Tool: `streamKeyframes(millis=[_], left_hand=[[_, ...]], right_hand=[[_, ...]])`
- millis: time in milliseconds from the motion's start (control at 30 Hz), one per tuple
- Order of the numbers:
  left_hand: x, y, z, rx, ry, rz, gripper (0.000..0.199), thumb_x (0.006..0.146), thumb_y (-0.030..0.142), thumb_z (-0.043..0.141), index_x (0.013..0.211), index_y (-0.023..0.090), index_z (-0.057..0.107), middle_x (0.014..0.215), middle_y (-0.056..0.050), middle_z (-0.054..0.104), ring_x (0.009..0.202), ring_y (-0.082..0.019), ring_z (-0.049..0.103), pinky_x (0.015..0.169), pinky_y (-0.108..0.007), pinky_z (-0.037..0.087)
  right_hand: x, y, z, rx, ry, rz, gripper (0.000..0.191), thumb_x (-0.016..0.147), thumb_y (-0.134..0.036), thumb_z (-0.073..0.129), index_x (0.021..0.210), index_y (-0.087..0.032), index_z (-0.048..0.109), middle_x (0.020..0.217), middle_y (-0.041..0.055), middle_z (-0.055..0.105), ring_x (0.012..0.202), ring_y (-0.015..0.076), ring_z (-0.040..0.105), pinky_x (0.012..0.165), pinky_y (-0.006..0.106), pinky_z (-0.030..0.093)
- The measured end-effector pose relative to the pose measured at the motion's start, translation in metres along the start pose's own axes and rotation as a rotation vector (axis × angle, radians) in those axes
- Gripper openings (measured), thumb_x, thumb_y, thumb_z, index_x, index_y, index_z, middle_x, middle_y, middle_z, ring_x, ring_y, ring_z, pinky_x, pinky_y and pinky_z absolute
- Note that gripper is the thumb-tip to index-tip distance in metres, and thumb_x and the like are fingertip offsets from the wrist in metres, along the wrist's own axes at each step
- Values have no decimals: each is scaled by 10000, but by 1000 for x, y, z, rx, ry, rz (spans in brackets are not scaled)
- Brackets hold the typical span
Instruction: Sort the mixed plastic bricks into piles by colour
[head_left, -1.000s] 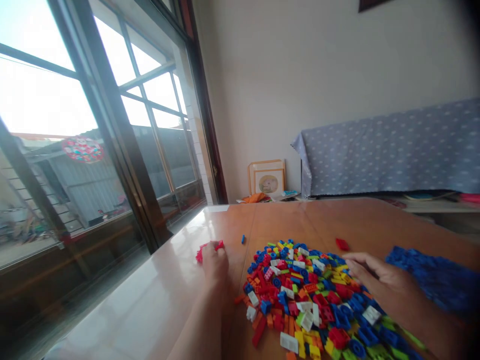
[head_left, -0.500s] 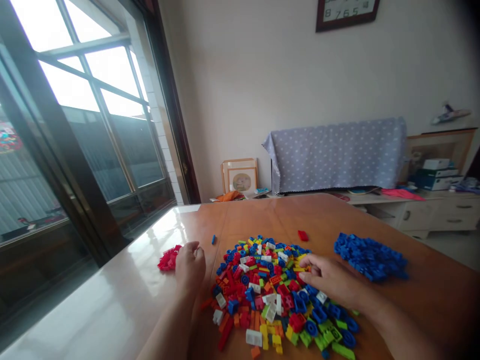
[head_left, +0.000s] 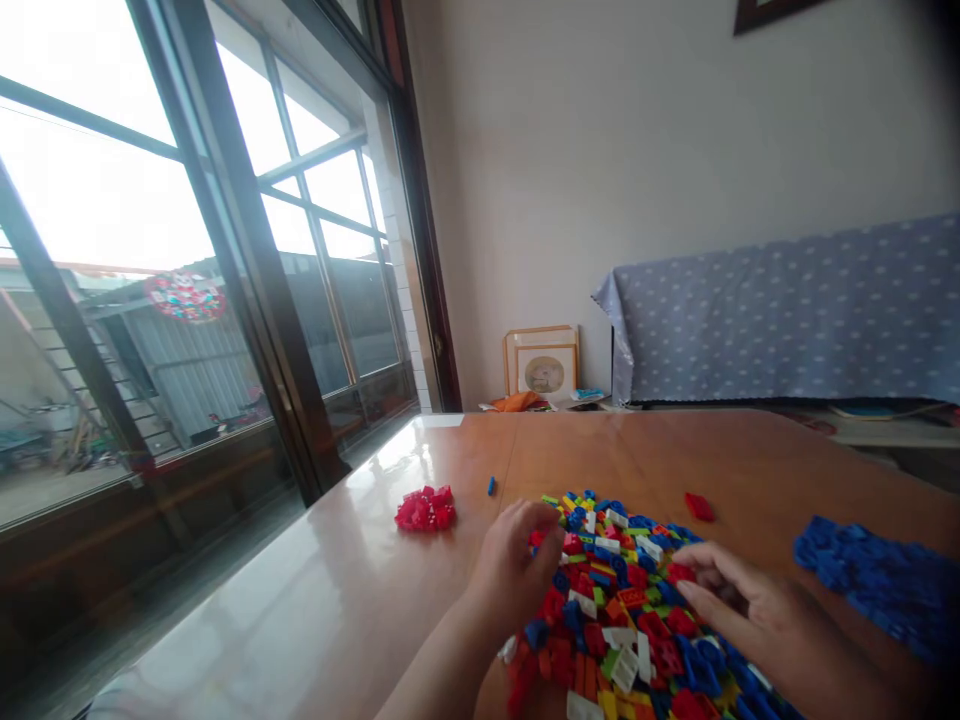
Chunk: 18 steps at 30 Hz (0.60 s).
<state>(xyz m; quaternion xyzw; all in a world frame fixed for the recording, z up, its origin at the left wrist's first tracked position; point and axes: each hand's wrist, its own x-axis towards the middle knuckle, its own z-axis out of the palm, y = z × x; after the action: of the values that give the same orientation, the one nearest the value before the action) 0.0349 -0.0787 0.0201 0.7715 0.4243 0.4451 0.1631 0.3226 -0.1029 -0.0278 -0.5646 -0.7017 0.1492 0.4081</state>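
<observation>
Bricks [head_left: 630,598] are waiting mixed, reds [head_left: 425,510] sitting at their ten o'clock, blues [head_left: 881,580] at three; left hand [head_left: 516,556] hovering spread, right hand [head_left: 742,602] pinching red brick [head_left: 681,573].

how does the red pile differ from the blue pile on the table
Colour: the red pile is all red pieces, while the blue pile is blue.
Size: the red pile is small and compact; the blue pile spreads wider.
Place: the red pile lies left of the mixed pile, the blue pile right of it.
Shared: both rest on the table, each in a single colour.
</observation>
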Motion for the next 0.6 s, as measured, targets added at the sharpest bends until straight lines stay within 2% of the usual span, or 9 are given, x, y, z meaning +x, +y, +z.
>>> streamKeyframes(millis=[167,333,500,600], left_hand=[[-10,35,2,-16,-209,112,245,914,330,605,1126,237,687,1038,-64,719,991,-205,651,874,-298,501],[-12,41,14,-54,-362,146,312,868,334,670,1164,239,686,1050,-51,727,941,-188,671,855,-266,496],[-14,39,24,-108,-364,86,283,784,211,718,1066,218,696,995,-30,731,909,-176,664,807,-242,485],[-15,35,29,-136,-334,11,247,764,133,685,998,214,684,956,-8,728,863,-152,656,761,-222,480]], right_hand=[[-10,-18,11,48,-124,-81,239,880,-442,588,1043,-300,689,934,14,766,854,204,730,748,238,594],[-16,-23,22,103,-225,-175,184,918,-361,574,1067,-297,662,926,7,753,831,180,725,732,207,579],[-17,-37,24,179,-259,-188,151,922,-334,547,1009,-279,658,806,-18,721,723,152,704,659,188,554],[-18,-41,25,226,-269,-171,214,933,-353,528,1101,-281,637,829,-13,725,742,158,709,678,200,563]])
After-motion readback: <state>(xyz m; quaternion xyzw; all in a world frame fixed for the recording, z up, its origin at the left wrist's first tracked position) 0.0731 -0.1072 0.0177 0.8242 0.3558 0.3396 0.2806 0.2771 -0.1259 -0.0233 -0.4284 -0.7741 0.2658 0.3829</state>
